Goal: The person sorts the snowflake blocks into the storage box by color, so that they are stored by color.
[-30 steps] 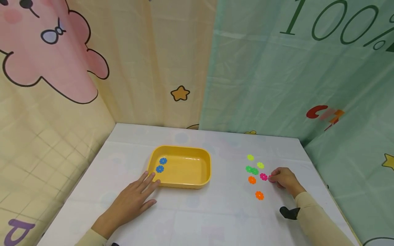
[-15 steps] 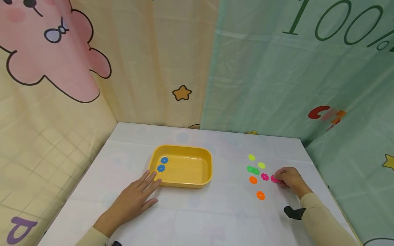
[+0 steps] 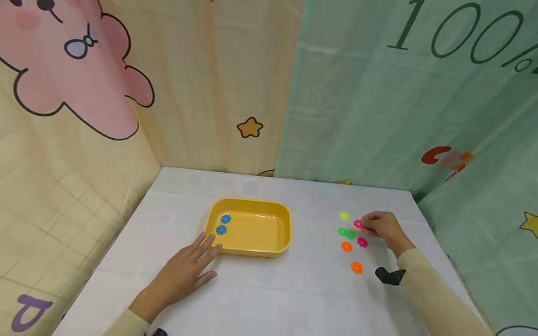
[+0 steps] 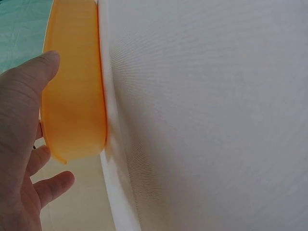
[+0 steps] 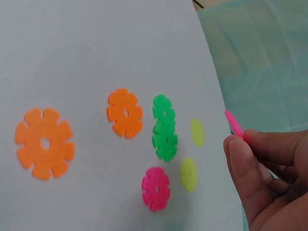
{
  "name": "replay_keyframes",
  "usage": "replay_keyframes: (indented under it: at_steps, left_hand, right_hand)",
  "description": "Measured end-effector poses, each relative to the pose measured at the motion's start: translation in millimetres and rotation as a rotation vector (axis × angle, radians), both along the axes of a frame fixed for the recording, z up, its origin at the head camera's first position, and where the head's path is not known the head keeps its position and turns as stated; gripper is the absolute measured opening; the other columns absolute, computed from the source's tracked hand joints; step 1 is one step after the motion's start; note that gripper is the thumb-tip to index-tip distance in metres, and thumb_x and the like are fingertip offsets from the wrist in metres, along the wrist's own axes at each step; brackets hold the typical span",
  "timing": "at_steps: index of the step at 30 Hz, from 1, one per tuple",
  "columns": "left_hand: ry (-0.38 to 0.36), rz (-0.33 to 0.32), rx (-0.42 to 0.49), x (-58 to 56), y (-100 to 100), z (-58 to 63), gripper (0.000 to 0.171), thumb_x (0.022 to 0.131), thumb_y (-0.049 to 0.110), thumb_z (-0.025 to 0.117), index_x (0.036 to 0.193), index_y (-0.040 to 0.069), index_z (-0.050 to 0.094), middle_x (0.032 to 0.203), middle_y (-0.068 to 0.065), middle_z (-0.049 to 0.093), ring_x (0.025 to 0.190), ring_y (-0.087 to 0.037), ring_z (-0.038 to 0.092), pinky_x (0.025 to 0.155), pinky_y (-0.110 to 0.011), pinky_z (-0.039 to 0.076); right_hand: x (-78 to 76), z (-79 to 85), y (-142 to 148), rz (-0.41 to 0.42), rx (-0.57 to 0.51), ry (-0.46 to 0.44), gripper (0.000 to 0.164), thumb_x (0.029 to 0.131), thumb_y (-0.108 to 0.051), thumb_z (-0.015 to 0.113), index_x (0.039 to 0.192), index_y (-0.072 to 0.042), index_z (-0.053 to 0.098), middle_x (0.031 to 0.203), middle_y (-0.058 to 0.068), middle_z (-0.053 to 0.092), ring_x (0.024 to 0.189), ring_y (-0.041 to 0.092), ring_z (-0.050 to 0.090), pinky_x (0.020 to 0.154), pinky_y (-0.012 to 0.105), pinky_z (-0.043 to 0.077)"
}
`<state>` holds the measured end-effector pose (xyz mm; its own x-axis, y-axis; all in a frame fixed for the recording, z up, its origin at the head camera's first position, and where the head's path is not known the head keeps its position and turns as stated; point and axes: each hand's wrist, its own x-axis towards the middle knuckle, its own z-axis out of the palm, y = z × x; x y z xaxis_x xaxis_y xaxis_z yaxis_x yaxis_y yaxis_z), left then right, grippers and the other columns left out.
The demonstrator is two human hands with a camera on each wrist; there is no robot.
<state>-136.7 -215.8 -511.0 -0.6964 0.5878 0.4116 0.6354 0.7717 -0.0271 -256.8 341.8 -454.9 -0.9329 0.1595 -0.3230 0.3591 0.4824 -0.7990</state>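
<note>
My right hand pinches a pink snowflake disc between thumb and index finger, lifted off the table on the right. Below it lies a second pink disc. Around these are two orange discs, two overlapping green discs and two yellow discs; in the head view the held disc partly covers one yellow disc. My left hand has its fingers spread at the near left corner of a yellow tray. Two blue discs lie inside the tray, toward its left end.
A white cloth covers the table. Printed curtains hang behind it and on both sides. A black strap piece sticks out from the right sleeve.
My right hand has lifted the pink disc from the table and carried it up and left, toward the yellow discs. The left hand stays at the tray.
</note>
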Motion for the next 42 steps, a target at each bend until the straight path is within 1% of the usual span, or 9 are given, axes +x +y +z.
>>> replay_keyframes:
  at_steps: [5,13,17,19,22,26,30,35,42]
  left_hand:
    - [0.000,0.005,-0.002,-0.4,2.3,2.0,0.073,0.083,0.043,0.082,0.145,0.014,0.057,0.153,-0.016,0.051,0.141,-0.038,0.047,0.094,-0.051,0.055]
    - [-0.009,0.018,-0.018,-0.3,3.5,4.2,0.073,0.083,0.044,0.082,0.145,0.014,0.057,0.152,-0.016,0.051,0.141,-0.038,0.047,0.095,-0.050,0.055]
    - [-0.014,0.017,-0.017,-0.2,3.2,4.9,0.073,0.084,0.044,0.082,0.145,0.014,0.057,0.153,-0.015,0.051,0.142,-0.038,0.046,0.096,-0.050,0.054]
    - [-0.018,0.017,-0.018,-0.3,3.2,5.4,0.073,0.084,0.044,0.081,0.146,0.015,0.056,0.153,-0.015,0.050,0.142,-0.038,0.046,0.097,-0.050,0.054]
    - [-0.026,0.022,-0.024,-0.2,3.2,5.6,0.072,0.085,0.045,0.081,0.146,0.015,0.056,0.154,-0.015,0.049,0.143,-0.037,0.045,0.098,-0.051,0.053]
    - [-0.044,0.030,-0.035,0.3,2.8,5.2,0.072,0.086,0.045,0.079,0.147,0.015,0.055,0.155,-0.014,0.048,0.144,-0.037,0.044,0.098,-0.051,0.053]
    - [-0.063,0.037,-0.043,0.8,2.1,4.3,0.072,0.087,0.046,0.078,0.148,0.016,0.055,0.156,-0.014,0.047,0.145,-0.036,0.042,0.099,-0.051,0.053]
    - [-0.065,0.039,-0.044,1.0,1.2,3.0,0.072,0.087,0.047,0.078,0.148,0.017,0.054,0.156,-0.014,0.047,0.146,-0.036,0.042,0.100,-0.050,0.052]
    - [-0.059,0.040,-0.047,2.3,-0.3,3.4,0.072,0.087,0.047,0.078,0.148,0.016,0.054,0.156,-0.014,0.047,0.145,-0.036,0.042,0.100,-0.050,0.052]
  right_hand:
    - [-8.8,10.3,-22.5,-0.001,-0.072,0.009,0.036,0.102,-0.014,0.062,0.130,0.008,0.057,0.115,0.017,0.065,0.083,0.010,0.070,0.079,0.022,0.059]
    - [-20.6,20.5,-60.3,0.035,-0.185,0.048,0.034,0.102,-0.010,0.061,0.131,0.008,0.057,0.111,0.014,0.065,0.086,0.011,0.073,0.094,0.035,0.056]
    - [-26.3,25.6,-78.2,0.072,-0.237,0.074,0.032,0.101,-0.007,0.062,0.128,0.010,0.057,0.109,0.013,0.066,0.087,0.013,0.074,0.092,0.035,0.057]
    - [-29.8,29.2,-86.9,0.085,-0.260,0.089,0.031,0.101,-0.006,0.063,0.126,0.011,0.058,0.108,0.013,0.067,0.087,0.014,0.074,0.089,0.031,0.058]
    - [-35.6,34.3,-99.4,0.087,-0.287,0.105,0.029,0.100,-0.005,0.063,0.125,0.010,0.059,0.107,0.013,0.068,0.087,0.015,0.074,0.086,0.030,0.059]
    - [-40.9,39.4,-116.1,0.078,-0.294,0.119,0.028,0.099,-0.006,0.065,0.123,0.008,0.061,0.106,0.012,0.068,0.086,0.016,0.073,0.082,0.027,0.060]
    - [-44.6,40.3,-132.8,0.063,-0.285,0.119,0.027,0.098,-0.008,0.067,0.122,0.004,0.064,0.106,0.011,0.068,0.086,0.017,0.072,0.078,0.024,0.060]
    - [-48.2,39.3,-153.5,0.065,-0.279,0.112,0.024,0.098,-0.008,0.068,0.120,0.001,0.066,0.108,0.013,0.068,0.093,0.026,0.071,0.078,0.024,0.060]
    - [-49.7,40.9,-177.6,0.099,-0.303,0.114,0.022,0.097,-0.006,0.068,0.117,0.002,0.066,0.109,0.015,0.068,0.086,0.021,0.071,0.079,0.025,0.061]
